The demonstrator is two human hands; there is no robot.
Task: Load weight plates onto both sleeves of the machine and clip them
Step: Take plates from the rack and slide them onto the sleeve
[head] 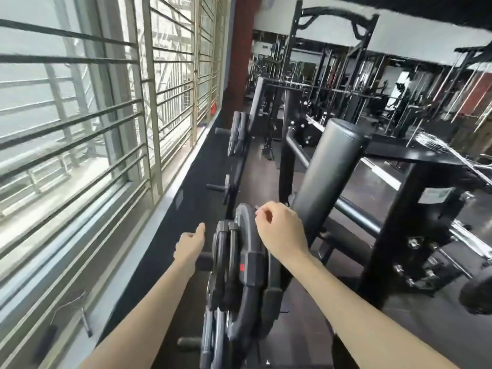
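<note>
— Beside the barred window [80,115], what's stacked on the machine [399,222]?
— Weight plates [239,275] crowd one sleeve [203,258]. The right hand [282,230] curls loosely over the tallest plate's rim; the left hand [190,245], half closed and holding nothing, hovers by the sleeve's end.
— Risks?
— I'd say a plate tipped off that short peg could pinch fingers. The wall ledge hems the left; the padded roller [327,177] crowds the right.
</note>
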